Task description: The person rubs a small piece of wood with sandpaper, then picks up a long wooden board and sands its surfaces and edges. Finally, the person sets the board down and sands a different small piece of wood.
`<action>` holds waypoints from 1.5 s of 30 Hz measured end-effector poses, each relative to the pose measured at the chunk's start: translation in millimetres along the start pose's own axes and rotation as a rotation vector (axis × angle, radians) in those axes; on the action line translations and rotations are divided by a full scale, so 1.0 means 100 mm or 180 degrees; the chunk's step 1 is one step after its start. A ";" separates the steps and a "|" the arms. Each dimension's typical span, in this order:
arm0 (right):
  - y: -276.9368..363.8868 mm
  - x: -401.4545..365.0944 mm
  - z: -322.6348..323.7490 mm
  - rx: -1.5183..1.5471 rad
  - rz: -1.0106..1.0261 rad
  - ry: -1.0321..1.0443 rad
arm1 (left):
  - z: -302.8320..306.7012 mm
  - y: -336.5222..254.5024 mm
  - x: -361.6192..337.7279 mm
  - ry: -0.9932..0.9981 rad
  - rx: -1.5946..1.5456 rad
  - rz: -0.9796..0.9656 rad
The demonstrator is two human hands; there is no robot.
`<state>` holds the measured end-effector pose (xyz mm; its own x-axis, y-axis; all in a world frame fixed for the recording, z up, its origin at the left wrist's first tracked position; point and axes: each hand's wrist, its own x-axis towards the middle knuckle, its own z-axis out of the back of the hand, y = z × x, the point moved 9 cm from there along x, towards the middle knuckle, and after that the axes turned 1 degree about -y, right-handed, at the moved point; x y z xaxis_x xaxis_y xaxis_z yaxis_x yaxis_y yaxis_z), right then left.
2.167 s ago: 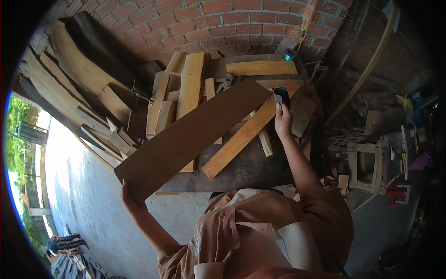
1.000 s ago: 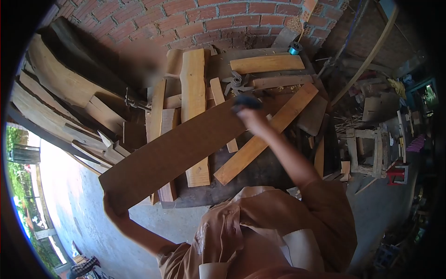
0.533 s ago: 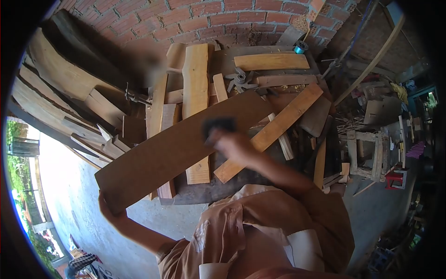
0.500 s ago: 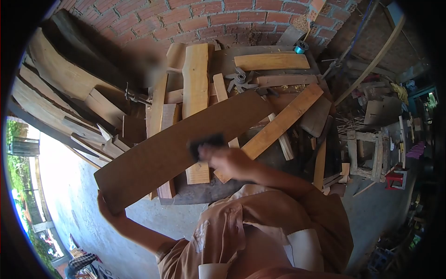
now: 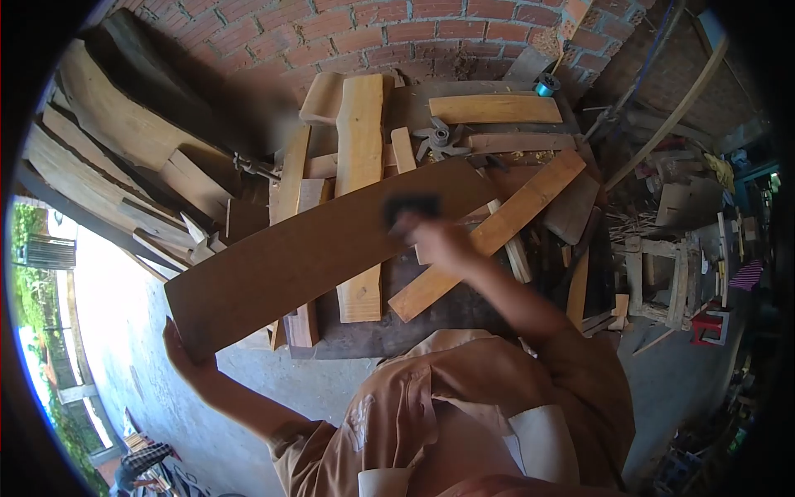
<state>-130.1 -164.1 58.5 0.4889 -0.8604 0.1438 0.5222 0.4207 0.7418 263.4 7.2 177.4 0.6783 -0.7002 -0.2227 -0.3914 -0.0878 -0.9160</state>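
Observation:
A long dark brown board [image 5: 306,253] slants from lower left to upper right over a cluttered workbench. My left hand [image 5: 178,348] grips its near lower end. My right hand [image 5: 435,240], blurred by motion, presses a dark pad [image 5: 411,207], likely sandpaper, against the board's upper right part. A pale plank [image 5: 489,234] lies diagonally under my right forearm.
Pale planks [image 5: 360,149] and offcuts cover the dark workbench [image 5: 464,311] before a red brick wall [image 5: 373,33]. Rough slabs [image 5: 108,141] lean at the left. A metal clamp part [image 5: 439,139] and a teal spool [image 5: 544,84] sit at the back. Stools and scrap crowd the right.
My right hand brought the dark pad from the air down onto the board, rubbed it toward the lower left, and has now slid it back up to the right. My left hand kept its hold.

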 end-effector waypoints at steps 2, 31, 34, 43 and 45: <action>-0.88 0.17 0.48 -0.0223 -0.1070 -0.0157 | 0.06 0.00 0.00 -0.0088 -0.0006 -0.0072; -0.11 0.51 -0.17 0.0283 -0.0088 0.0214 | 0.17 0.17 -0.26 -0.0118 0.0102 -0.0369; 0.89 0.16 -0.34 0.0660 0.1185 0.0401 | 0.14 0.16 -0.31 -0.0382 -0.0005 -0.0266; -0.84 0.52 0.32 -0.0530 -0.1116 -0.0044 | 0.30 0.38 -0.28 -0.0513 -0.0151 -0.0047; -0.22 0.56 -0.18 -0.0001 -0.0434 0.0095 | 0.30 0.37 -0.28 -0.0498 -0.0197 0.0004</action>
<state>-101.4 -216.1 38.7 0.4341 -0.9006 0.0221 0.5855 0.3007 0.7529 248.8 44.4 139.3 0.7645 -0.5818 -0.2774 -0.4264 -0.1338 -0.8946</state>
